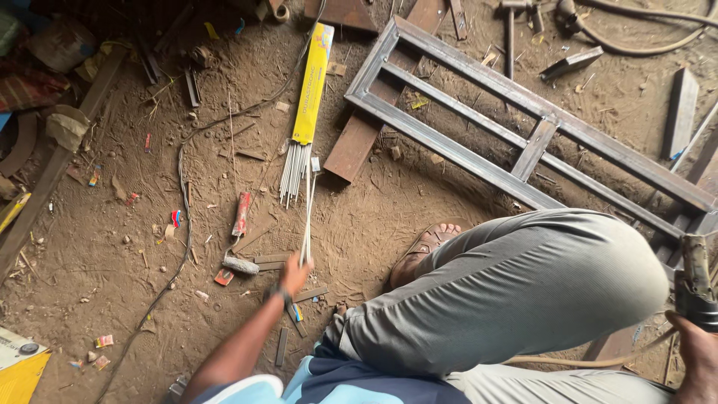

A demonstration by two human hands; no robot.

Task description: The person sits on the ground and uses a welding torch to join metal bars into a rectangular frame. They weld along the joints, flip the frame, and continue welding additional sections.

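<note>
The person is sitting low on the dirt floor [112,247] and pinching a couple of thin welding rods [307,217] in the left hand [294,275], fingers closed around their lower ends while the rods are pointing away toward the yellow packet [313,82]. More grey rods [294,173] are spilling out of that packet's near end, lying loose on the dirt just beside the ones being lifted. The right hand [699,352] is gripping a dark electrode holder [695,288] at the right edge of the view, with a hose-like cable [591,362] trailing from it; no rod looks to be fitted in it yet, so picking is under way and loading seems left. Beyond the bent knee [523,292], a steel frame [523,127] is lying on the floor, its bars already joined as far as I can tell. A red-handled brush [241,224] is lying left of the rods.
</note>
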